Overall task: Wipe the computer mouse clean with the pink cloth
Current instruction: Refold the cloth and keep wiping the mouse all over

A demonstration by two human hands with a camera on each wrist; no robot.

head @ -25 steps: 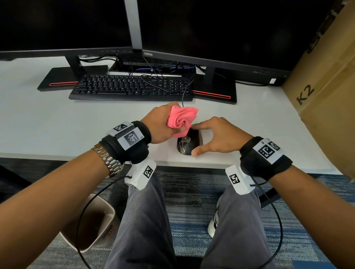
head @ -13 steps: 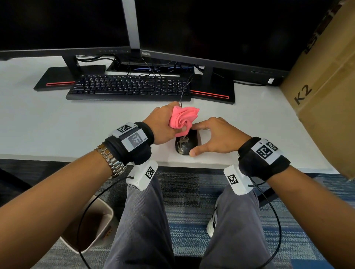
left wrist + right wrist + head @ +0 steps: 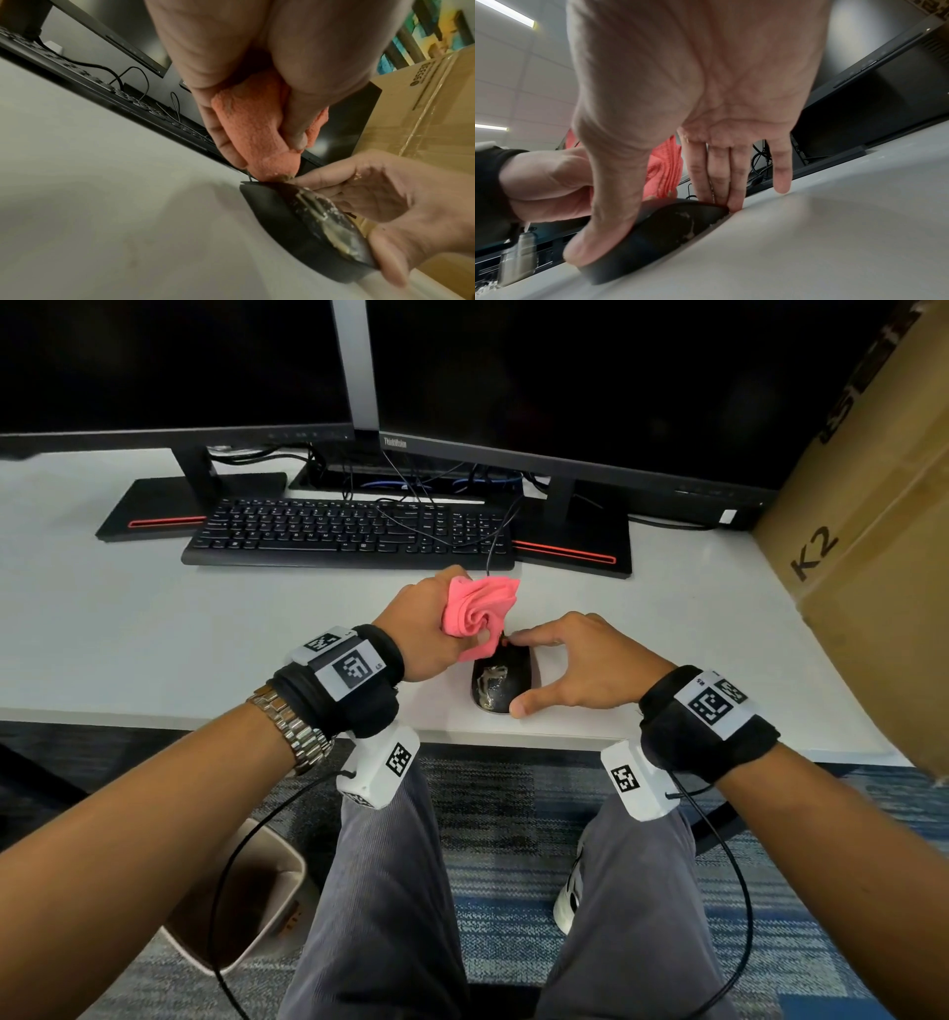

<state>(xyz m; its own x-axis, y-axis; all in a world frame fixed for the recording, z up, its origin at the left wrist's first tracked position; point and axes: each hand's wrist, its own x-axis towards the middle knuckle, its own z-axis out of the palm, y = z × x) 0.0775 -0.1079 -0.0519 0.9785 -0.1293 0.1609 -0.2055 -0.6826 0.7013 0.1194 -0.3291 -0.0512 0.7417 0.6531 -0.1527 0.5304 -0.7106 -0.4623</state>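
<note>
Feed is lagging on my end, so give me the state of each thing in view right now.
computer mouse: on the desk, top smeared with pale residue.
pink cloth: bunched, its tip at the mouse's front end.
left hand: grips the cloth.
right hand: holds the mouse by thumb and fingers.
monitors: screens dark.
bin: open, on the floor.

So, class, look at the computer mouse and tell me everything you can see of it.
The computer mouse is black, glossy plastic, with a thin cable running from its front toward the keyboard. Pale, crusty smears cover its top. It lies flat near the front edge of the white desk. The right hand holds it, thumb at the near end, fingers at the front. The pink cloth, bunched in the left hand, touches its front end.
</note>
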